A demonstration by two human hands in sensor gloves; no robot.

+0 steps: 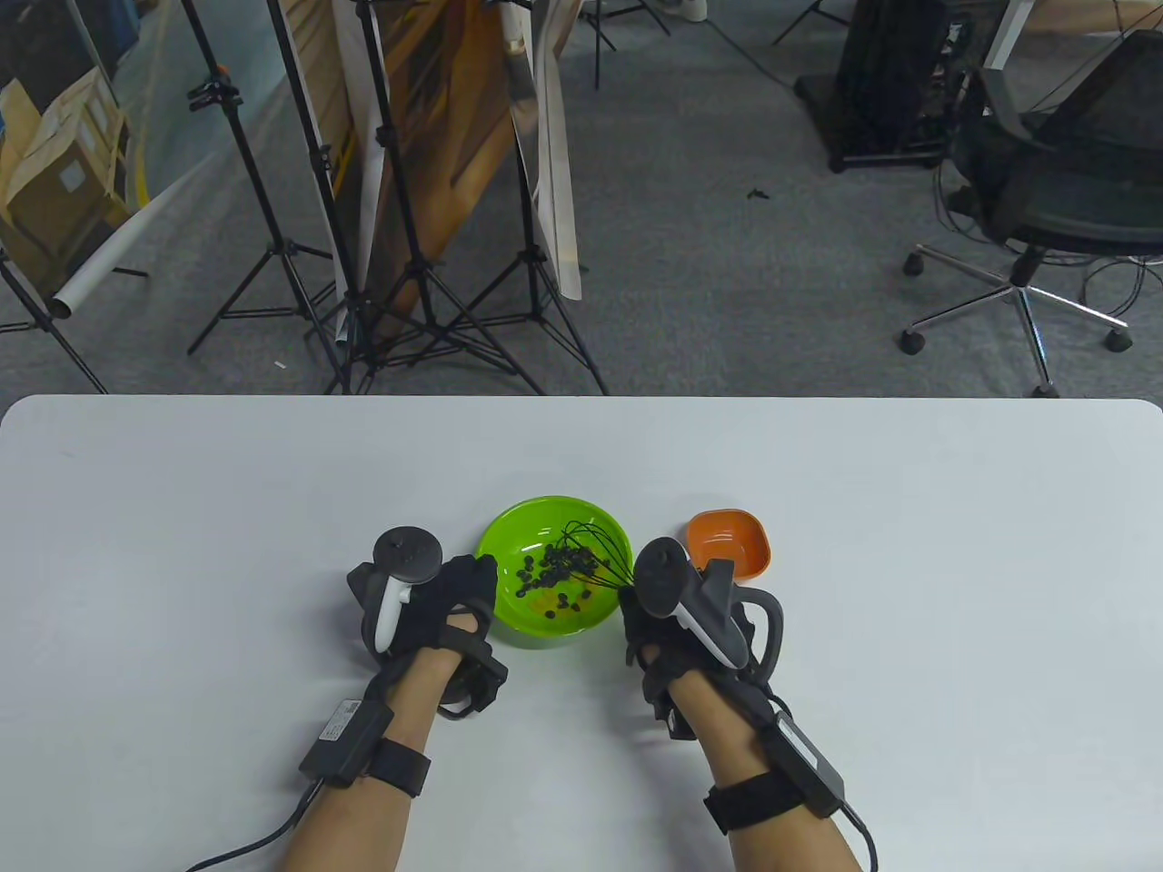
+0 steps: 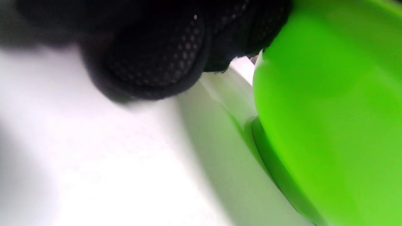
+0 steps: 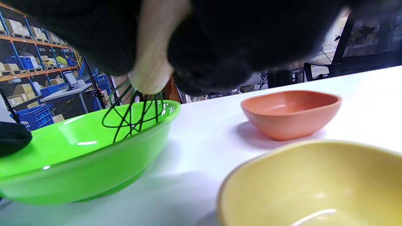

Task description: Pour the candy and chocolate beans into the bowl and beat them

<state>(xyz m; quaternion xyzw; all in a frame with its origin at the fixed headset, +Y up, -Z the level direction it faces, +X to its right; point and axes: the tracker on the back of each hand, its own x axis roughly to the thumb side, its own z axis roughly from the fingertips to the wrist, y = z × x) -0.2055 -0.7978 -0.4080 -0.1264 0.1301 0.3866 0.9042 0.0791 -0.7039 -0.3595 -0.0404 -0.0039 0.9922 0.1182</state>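
A green bowl [image 1: 505, 531] sits mid-table with dark chocolate beans [image 1: 548, 572] and a few orange candies on its floor. A black wire whisk [image 1: 597, 552] dips into the bowl from the right; my right hand [image 1: 650, 627] grips its handle just outside the rim. In the right wrist view the whisk [image 3: 132, 116] hangs below my right hand [image 3: 204, 47] into the green bowl [image 3: 78, 175]. My left hand [image 1: 468, 590] holds the bowl's left side; up close its gloved fingers [image 2: 157, 56] lie against the green bowl's [image 2: 329, 110] outer wall.
An empty orange bowl [image 1: 740, 545] stands right of the green one, also visible as the orange bowl [image 3: 290, 114]. An empty yellow bowl [image 3: 307, 185] sits under my right wrist, hidden in the table view. Tripods and an office chair stand beyond the table's far edge.
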